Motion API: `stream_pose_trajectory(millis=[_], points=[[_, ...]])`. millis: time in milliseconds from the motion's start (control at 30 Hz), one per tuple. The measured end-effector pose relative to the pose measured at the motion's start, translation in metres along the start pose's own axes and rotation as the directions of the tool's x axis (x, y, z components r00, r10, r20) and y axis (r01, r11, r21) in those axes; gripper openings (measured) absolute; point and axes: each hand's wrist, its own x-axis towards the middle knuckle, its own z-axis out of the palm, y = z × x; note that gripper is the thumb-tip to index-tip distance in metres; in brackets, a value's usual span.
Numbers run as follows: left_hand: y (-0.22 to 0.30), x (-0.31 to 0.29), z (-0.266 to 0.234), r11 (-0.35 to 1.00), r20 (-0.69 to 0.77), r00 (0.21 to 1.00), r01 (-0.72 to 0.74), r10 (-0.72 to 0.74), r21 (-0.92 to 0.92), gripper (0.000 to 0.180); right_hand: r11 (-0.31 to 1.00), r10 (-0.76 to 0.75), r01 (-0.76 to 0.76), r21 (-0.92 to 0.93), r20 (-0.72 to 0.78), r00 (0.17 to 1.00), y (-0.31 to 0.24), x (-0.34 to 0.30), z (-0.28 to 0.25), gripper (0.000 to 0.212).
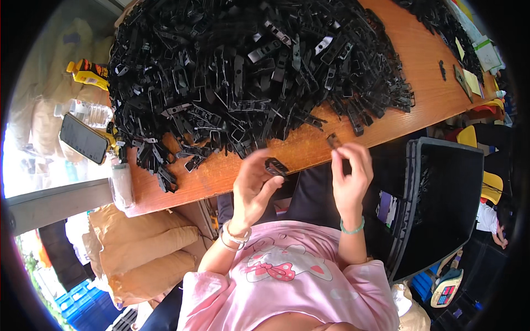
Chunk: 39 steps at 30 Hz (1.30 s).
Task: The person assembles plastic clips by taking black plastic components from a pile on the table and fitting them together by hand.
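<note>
The parts (279, 69) look like hard plastic, smooth, with glossy glints on their flat faces. The table (419, 66) looks wooden, smooth and faintly glossy. The crate (446, 193) is mostly matt plastic; the sacks (149, 243) look like creased, matt paper. The clear bottle (91, 113) is shiny plastic, the phone (84, 139) glossy-screened, the shirt (303, 292) matt cloth.

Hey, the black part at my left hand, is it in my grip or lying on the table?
In your grip: your left hand holds the part between thumb and fingers.
</note>
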Motion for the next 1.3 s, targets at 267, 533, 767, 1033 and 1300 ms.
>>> stream_pose_trajectory(millis=[267, 533, 767, 1033, 1300], points=[[0.005, 0.005, -0.003, 0.994, 0.213, 0.977, -0.032, 0.008, 0.108, 0.037, 0.898, -0.235, 0.109, 0.426, 0.256, 0.938, -0.021, -0.008, -0.001, 0.019], [0.011, 0.015, 0.017, 0.991, 0.27, 0.958, 0.117, -0.095, -0.065, 0.032, 0.883, -0.189, 0.101, 0.457, 0.151, 0.97, -0.011, -0.015, -0.012, 0.02], [0.012, 0.068, 0.043, 0.065, 0.334, 0.876, -0.378, 0.347, 0.923, 0.03, 0.61, 0.241, -0.188, 0.77, 0.046, 0.969, 0.02, -0.031, -0.011, 0.019], [-0.002, 0.064, 0.039, 0.071, 0.486, 0.728, -0.586, 0.484, 0.807, 0.026, 0.487, 0.34, -0.468, 0.737, 0.333, 0.879, 0.021, -0.03, -0.004, 0.011], [-0.003, 0.053, 0.04, 0.429, 0.288, 0.68, -0.678, 0.674, 0.597, 0.027, 0.466, 0.289, -0.404, 0.787, 0.296, 0.91, 0.024, -0.028, -0.005, 0.01]])
